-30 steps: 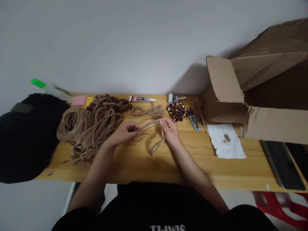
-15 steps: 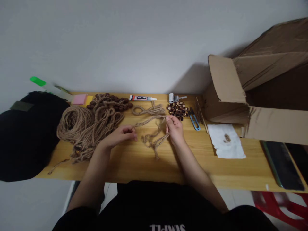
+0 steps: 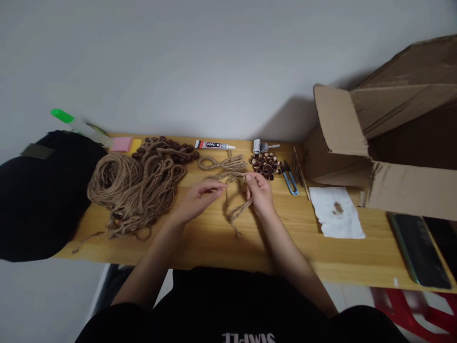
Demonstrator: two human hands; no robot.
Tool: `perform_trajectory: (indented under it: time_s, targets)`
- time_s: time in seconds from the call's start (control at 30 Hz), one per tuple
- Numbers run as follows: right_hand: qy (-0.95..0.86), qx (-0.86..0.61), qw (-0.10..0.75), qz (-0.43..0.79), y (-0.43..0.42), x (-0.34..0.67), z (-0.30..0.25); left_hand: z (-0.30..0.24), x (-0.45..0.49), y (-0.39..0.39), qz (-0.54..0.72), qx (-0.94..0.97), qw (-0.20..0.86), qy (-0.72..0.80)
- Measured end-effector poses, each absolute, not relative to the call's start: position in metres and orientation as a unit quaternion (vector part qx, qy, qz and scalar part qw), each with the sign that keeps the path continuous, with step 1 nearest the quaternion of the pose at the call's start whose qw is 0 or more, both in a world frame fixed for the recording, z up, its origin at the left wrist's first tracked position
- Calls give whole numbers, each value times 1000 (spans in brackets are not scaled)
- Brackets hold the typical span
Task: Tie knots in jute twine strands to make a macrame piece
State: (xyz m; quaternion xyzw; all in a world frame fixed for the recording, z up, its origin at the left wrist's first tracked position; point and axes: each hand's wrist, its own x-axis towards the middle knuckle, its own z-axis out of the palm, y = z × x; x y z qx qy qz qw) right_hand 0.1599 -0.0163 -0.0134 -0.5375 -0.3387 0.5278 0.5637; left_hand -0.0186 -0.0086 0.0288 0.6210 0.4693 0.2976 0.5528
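Observation:
My right hand is closed in a pinch on a bundle of brown jute cord, whose loose strands hang down to the left and trail over the tabletop. My left hand is just left of these strands, thumb and fingers apart and loosely curved, fingertips close to a cord; whether they touch it is hard to see. Behind both hands lies a looped, wrapped piece of cord. Left of my left hand is a large heap of jute cord with a coil.
Along the back are brown beads, a glue tube, a rolled-up tube, cut nut shells and blue thread snips. Rightward are a white tissue, a cardboard box and a phone. A black cap lies left.
My left hand has moved right, closer to my right hand and the hanging strands. My right hand keeps its pinch on the cord. The view has shifted slightly.

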Motion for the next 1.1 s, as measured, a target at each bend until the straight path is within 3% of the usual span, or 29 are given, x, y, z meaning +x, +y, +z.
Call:
perform_trajectory:
  time_s: [0.23, 0.5, 1.1]
  targets:
    - [-384, -523, 537, 539, -21, 154, -10, -2, 36, -6, 395, 553, 534, 502]
    - [-373, -507, 559, 540, -22, 151, -11, 0, 48, -10, 426, 560, 501, 503]
    - [-372, -543, 578, 482, -21, 150, -19, 11, 46, -19, 244, 717, 325, 566]
